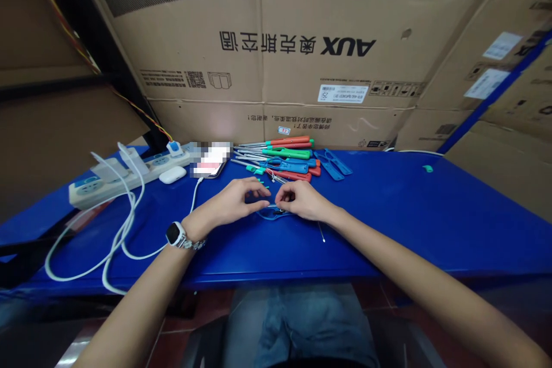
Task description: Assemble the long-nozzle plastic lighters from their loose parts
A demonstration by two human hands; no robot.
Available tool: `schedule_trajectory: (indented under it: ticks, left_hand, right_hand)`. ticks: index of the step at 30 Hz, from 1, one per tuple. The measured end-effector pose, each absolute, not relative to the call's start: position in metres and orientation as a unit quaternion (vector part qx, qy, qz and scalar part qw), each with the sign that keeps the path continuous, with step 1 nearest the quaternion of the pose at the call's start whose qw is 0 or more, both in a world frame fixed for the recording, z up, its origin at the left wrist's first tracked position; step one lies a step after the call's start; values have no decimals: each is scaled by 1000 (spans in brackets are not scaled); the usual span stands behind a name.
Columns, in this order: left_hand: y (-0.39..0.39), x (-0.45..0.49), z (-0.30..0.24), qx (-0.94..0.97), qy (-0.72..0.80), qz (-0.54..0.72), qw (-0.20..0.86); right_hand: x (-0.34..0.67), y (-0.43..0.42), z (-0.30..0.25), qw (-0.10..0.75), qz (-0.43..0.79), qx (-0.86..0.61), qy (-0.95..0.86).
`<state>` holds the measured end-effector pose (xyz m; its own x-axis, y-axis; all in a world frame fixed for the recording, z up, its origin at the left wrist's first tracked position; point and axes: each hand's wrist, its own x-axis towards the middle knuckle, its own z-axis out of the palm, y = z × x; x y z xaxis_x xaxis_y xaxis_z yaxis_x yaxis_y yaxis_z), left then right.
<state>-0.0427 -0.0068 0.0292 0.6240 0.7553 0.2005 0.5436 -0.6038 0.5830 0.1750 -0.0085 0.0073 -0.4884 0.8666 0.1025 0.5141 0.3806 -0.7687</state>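
Observation:
My left hand (241, 202) hovers over the middle of the blue table, its thumb and fingers apart with nothing seen between them. Close beside it, my right hand (305, 201) is closed in a pinch; what lies between those fingertips is too small to make out. Beneath both hands is a blue plastic handle shell (269, 215), partly covered by the right fingers. A thin wire-like piece with a white tip (323, 238) sticks out below the right hand. Just beyond the hands lies a pile of long-nosed lighters with red, green and blue handles (293, 153).
Loose blue handle shells (334, 164) lie right of the pile, small green parts (255, 169) at its near side. A phone (212, 160), a white earbud case (172, 175) and a power strip (92, 187) with white cables (129, 213) sit left. A large cardboard box (280, 6) stands behind.

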Motion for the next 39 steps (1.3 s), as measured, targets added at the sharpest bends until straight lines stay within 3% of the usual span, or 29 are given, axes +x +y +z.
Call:
schedule_trajectory:
  ticks: [8,15,39]
  left_hand:
    - [-9,-29,23,890,360,165,226]
    - [-13,-25,19,912,326,166,187]
    - [-8,-19,11,908,320,189,193]
  right_hand:
    - [196,-15,14,296,281,-443,-798]
    - [209,-40,13,242,131,-451,-849]
    - [211,-40,4,279,92,-468,-833]
